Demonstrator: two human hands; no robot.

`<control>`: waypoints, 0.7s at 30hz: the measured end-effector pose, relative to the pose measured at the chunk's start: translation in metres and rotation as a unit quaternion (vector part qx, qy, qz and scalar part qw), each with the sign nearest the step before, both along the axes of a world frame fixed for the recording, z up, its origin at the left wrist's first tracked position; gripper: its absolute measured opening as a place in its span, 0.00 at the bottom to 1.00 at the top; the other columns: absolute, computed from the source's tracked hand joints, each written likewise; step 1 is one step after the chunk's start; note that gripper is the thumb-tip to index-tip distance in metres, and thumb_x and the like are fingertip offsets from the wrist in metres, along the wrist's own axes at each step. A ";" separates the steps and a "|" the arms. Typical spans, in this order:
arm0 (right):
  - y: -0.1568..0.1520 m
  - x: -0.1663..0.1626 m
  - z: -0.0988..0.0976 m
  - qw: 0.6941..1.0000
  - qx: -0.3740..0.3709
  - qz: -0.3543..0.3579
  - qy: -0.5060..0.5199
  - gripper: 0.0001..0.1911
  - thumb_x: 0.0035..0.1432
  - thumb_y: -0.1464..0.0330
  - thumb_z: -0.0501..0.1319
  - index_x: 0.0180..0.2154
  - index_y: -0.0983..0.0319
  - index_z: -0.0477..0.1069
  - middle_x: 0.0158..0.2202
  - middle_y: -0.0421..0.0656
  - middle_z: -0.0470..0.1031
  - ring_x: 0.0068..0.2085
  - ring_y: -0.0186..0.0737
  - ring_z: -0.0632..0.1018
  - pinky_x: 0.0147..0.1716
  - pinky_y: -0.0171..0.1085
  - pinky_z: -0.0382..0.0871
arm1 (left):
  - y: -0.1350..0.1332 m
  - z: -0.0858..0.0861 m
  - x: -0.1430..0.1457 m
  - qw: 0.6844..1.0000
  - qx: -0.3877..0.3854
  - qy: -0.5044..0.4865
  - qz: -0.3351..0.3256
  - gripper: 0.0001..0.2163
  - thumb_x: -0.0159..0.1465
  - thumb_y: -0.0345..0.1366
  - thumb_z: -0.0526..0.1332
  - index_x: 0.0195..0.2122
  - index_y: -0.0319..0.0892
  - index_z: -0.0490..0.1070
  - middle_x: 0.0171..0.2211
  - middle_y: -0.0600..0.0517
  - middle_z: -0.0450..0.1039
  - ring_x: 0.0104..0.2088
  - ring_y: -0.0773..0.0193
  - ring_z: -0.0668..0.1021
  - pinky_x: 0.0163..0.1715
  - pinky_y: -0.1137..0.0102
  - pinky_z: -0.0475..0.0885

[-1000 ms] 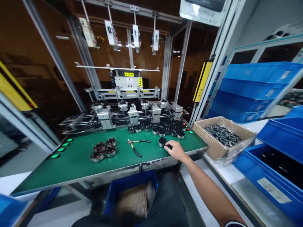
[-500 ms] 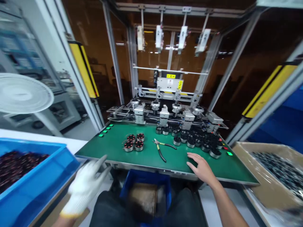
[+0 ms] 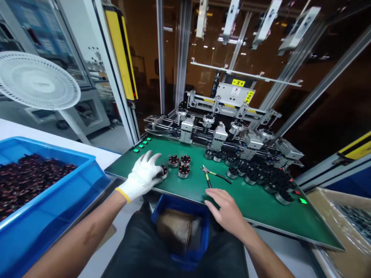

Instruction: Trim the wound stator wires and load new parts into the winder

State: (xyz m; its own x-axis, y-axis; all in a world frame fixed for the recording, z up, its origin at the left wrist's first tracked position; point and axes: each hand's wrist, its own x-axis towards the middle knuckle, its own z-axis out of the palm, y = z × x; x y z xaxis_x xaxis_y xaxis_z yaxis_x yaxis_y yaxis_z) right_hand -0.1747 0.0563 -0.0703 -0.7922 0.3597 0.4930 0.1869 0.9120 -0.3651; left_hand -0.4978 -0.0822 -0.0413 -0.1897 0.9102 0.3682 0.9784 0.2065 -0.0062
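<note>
My left hand, in a white knit glove, is at the left of the green work surface. Its thumb and a finger close around a round motor stator, largely covered by the glove, while the other fingers spread out. Close beside it stand three more stators with red-and-black tops. My bare right hand hovers at the front edge, fingers stretched and thumb apart, holding nothing visible. Its fingertips overlap one handle of the diagonal cutters, which lie with jaws apart; whether they touch is unclear.
Several dark round motor parts crowd the right side, before a metal fixture. A blue bin of small dark-red pieces stands left, a cardboard box right. Below the edge sits another blue bin. A fan is far left.
My left hand has moved up and right onto the front-left stator, which now sits farther from the others. My right hand has shifted left to the cutters' handle. The view has turned and tilted.
</note>
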 end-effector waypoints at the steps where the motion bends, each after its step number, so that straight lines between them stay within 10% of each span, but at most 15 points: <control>1: -0.004 -0.011 0.001 0.999 -0.027 0.015 -0.006 0.14 0.69 0.66 0.59 0.51 0.60 0.79 0.50 0.51 0.82 0.51 0.50 0.83 0.54 0.50 0.77 | -0.009 -0.002 -0.001 1.000 0.009 -0.003 0.015 0.12 0.59 0.40 0.69 0.45 0.48 0.82 0.65 0.40 0.66 0.67 0.32 0.64 0.62 0.42 0.65; 13: -0.027 -0.151 -0.001 0.934 -0.346 0.063 -0.063 0.11 0.63 0.64 0.66 0.43 0.63 0.81 0.41 0.45 0.84 0.41 0.43 0.83 0.46 0.44 0.79 | -0.049 -0.040 0.034 0.973 0.118 -0.076 0.183 0.17 0.71 0.44 0.57 0.36 0.44 0.83 0.59 0.44 0.73 0.65 0.37 0.64 0.56 0.47 0.69; 21: -0.033 -0.176 -0.010 0.880 -0.474 0.008 -0.038 0.07 0.61 0.67 0.65 0.38 0.65 0.80 0.32 0.43 0.82 0.33 0.39 0.82 0.34 0.36 0.78 | -0.043 -0.051 0.044 0.942 0.177 -0.100 0.268 0.17 0.65 0.51 0.64 0.39 0.44 0.83 0.61 0.40 0.69 0.65 0.33 0.63 0.60 0.44 0.64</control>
State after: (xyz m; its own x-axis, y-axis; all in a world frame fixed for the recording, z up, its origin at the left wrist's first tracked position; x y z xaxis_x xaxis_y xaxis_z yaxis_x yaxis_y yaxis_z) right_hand -0.3503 0.0229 -0.0800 -0.8188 0.5688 -0.0775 0.2341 0.2075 -0.9498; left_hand -0.4542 -0.1252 -0.0918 -0.6855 0.4908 0.5378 0.7067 0.6264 0.3290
